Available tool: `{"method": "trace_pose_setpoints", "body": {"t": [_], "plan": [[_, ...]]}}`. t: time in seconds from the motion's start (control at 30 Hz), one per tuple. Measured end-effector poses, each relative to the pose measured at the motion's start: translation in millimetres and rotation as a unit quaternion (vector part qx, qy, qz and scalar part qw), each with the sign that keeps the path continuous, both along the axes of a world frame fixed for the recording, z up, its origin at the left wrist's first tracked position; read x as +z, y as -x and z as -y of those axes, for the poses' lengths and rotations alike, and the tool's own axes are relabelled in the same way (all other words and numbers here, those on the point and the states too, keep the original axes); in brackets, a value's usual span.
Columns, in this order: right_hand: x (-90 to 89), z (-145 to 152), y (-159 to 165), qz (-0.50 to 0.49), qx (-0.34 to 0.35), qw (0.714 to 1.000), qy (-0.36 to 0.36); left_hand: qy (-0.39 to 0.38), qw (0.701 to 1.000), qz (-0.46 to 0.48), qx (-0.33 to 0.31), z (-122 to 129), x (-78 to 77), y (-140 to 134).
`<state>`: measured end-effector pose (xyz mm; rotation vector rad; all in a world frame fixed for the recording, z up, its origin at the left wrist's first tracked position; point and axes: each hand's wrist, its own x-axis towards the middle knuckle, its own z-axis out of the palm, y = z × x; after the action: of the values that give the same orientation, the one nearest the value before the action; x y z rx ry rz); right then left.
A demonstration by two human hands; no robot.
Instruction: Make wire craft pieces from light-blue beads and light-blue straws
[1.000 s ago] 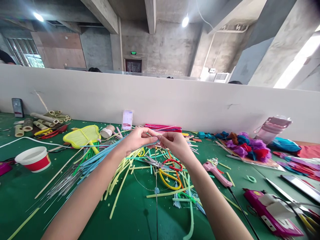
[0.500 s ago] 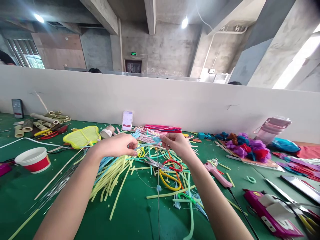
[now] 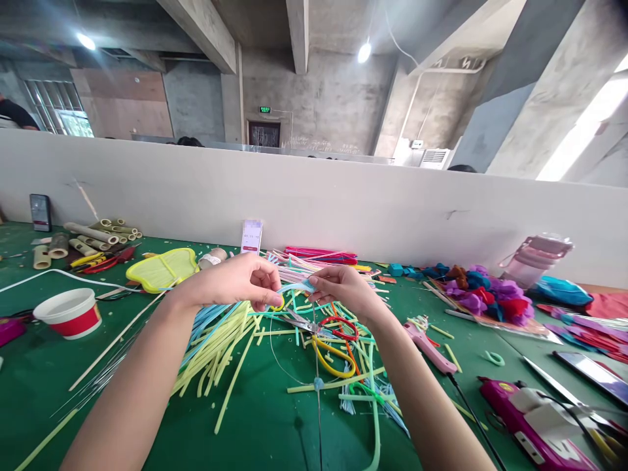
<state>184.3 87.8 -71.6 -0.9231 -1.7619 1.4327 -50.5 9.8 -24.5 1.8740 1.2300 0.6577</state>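
Note:
My left hand (image 3: pixel 252 281) is closed, its thumb and fingers pinching one end of a light blue strip (image 3: pixel 294 286). The other end sits between the fingertips of my right hand (image 3: pixel 341 286), also closed. From near my right hand a thin wire (image 3: pixel 320 425) runs down, carrying a small light blue bead-like piece (image 3: pixel 318 384). Below the hands lie scissors (image 3: pixel 334 367) with red and yellow handles. Yellow-green strips (image 3: pixel 220 347) are heaped under my left hand, with pink strips (image 3: pixel 294 267) behind.
A paper cup (image 3: pixel 69 314), a yellow butterfly-shaped piece (image 3: pixel 161 269) and bamboo tubes (image 3: pixel 93 235) stand left. A pink glue gun (image 3: pixel 429 350), a magenta power strip (image 3: pixel 534 418) and coloured petals (image 3: pixel 485 294) lie right. A white partition (image 3: pixel 392 209) closes off the back.
My left hand has moved right, nearer to my right hand, and the light blue strip between them spans a shorter gap. The hanging wire and its blue piece have shifted slightly right and down.

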Motion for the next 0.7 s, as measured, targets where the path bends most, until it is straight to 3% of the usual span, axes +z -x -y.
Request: {"method": "trace_pose_setpoints", "body": {"t": [0.2, 0.3, 0.37, 0.47, 0.6, 0.7], "plan": [[2.1, -1, -2, 0.004, -0.010, 1.000, 0.003, 0.031, 0.998, 0.059, 0.007, -9, -19.7, -20], [1.6, -4, -5, 0.003, -0.009, 1.000, 0.012, -0.060, 0.997, -0.037, -0.018, -10, -25.6, -32], [1.2, -6, -7, 0.001, -0.003, 1.000, 0.015, -0.150, 0.981, -0.117, -0.026, -10, -26.3, -36], [0.8, -8, -9, 0.003, 0.007, 1.000, 0.017, -0.230, 0.956, -0.181, 0.007, -12, -26.5, -35], [1.0, -10, -11, -0.005, 0.003, 1.000, 0.023, -0.216, 0.957, -0.186, 0.055, -17, -28.3, -28], [2.1, -8, -12, -0.009, 0.012, 0.999, 0.032, -0.172, 0.974, -0.143, 0.042, -19, -27.8, -24]]}}
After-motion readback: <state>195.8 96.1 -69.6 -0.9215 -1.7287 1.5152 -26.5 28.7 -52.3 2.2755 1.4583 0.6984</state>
